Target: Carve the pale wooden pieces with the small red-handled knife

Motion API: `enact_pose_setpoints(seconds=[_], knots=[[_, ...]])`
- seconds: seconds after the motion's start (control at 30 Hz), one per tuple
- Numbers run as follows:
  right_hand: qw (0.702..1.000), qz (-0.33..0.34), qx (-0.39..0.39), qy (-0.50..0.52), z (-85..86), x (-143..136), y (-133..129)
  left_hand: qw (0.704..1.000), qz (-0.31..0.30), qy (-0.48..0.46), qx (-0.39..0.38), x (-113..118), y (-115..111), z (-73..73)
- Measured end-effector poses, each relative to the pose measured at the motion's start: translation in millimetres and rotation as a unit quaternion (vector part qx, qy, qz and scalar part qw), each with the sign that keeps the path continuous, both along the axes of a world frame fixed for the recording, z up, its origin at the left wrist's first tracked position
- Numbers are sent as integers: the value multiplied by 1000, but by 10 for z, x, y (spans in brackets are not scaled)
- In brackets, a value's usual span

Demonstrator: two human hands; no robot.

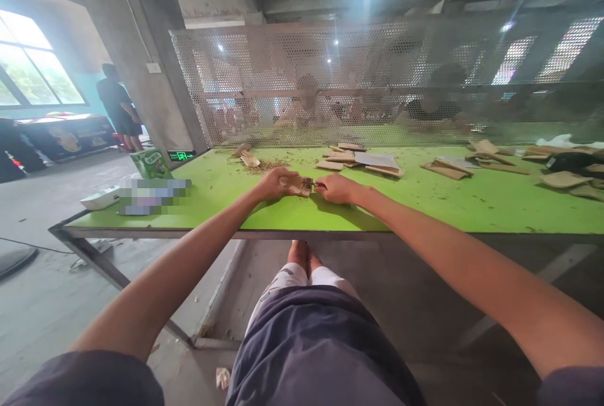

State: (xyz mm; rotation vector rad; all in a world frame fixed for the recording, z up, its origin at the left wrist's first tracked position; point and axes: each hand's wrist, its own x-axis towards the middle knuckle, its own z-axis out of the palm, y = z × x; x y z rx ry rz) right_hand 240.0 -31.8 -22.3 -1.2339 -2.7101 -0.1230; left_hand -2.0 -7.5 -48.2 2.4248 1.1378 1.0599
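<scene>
Up close, a dark shirt [321, 343], then pale shorts [287, 277]. Over the green bench [224, 220], near the front edge, left grip [277, 184] closed around one end of a light brown piece [298, 187]. Right grip [338, 188] closed around a small tool [319, 186] at the other end; too small to tell if touching. Farther back, brown crumbs [271, 165] and flat brown slabs [330, 165]. Behind, a metal screen [283, 116] with holes.

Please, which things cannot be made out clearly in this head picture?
All in the head view:
Tool: handle mostly hidden by the right grip.
Wooden piece: partly covered by the left grip.
People opposite: blurred behind the perforated screen.
Green table: right end cut off by the picture's edge.
Flat item, table's left: masked by pixelation.
</scene>
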Motion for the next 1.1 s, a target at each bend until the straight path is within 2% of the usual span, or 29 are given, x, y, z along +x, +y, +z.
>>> enact_pose_setpoints(seconds=[0.3, 0.63, 0.87, 1.1], knots=[[1000, -4, -5, -12, -1, 9, -10, 1000, 27, -2, 3, 12, 2, -11], [993, -68, 98, 6, -108, 37, -102, 999, -9, 29, -34, -12, 33, 29], [991, -79, 111, -7, -126, -10, -42, 997, -29, 52, -55, -2, 2, 76], [992, -71, 97, -31, -105, -31, 4, 997, -40, 52, -51, -18, 47, 54]])
